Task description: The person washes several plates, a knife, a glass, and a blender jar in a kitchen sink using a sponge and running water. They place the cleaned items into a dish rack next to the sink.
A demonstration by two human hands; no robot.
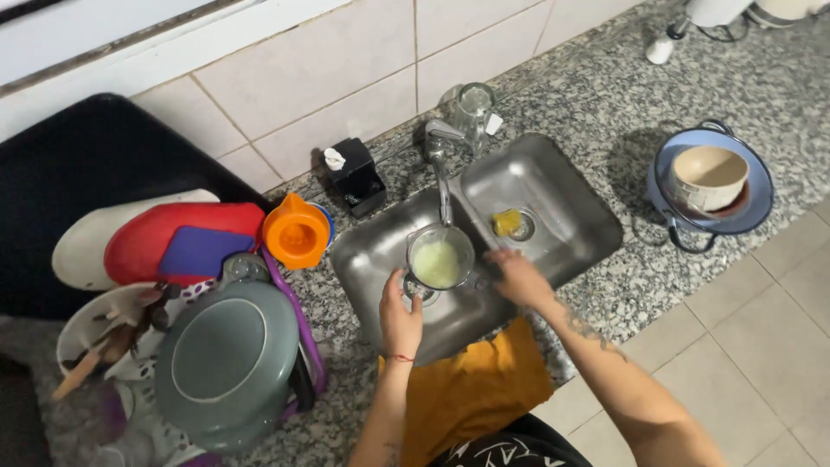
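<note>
Head view, left hand (400, 322) gripping clear glass jug (440, 257), milky-green inside, right hand (519, 277) blurred, grip unclear

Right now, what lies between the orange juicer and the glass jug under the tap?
In the head view, only the bare steel sink rim separates the orange juicer from the glass jug.

head cam | single view | looks steeply down from above at sink (562, 207) in counter (622, 112) | close, arm's length | tilted, wall top-left
</note>
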